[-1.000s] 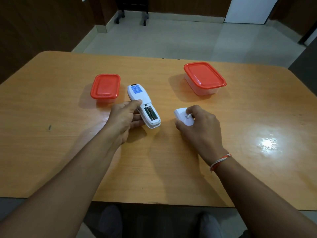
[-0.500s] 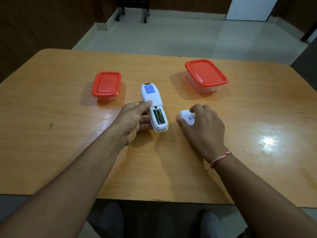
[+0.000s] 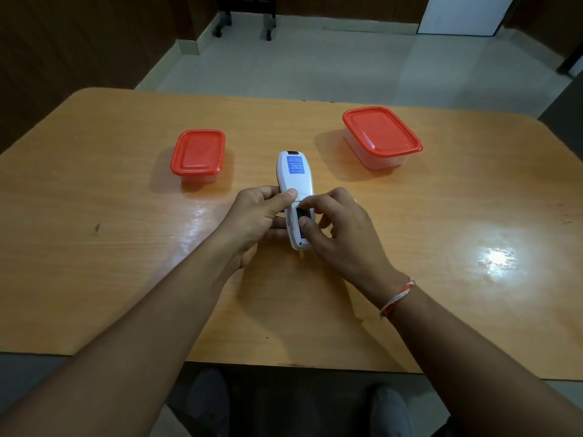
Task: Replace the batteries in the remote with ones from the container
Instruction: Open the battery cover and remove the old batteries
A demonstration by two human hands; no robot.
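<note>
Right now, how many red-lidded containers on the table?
2. The smaller container sits left of the remote; the larger container sits right and farther back. Both lids are on. None appear hidden.

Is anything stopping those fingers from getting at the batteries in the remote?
Nothing visible: the remote has its compartment open, and the right hand has its fingertips already at it. Both containers remain lidded.

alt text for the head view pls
Left hand holds a white remote face-down over a wooden table; right hand fingers reach into its open battery bay. Two red-lidded containers, small and large, sit closed behind.
</note>
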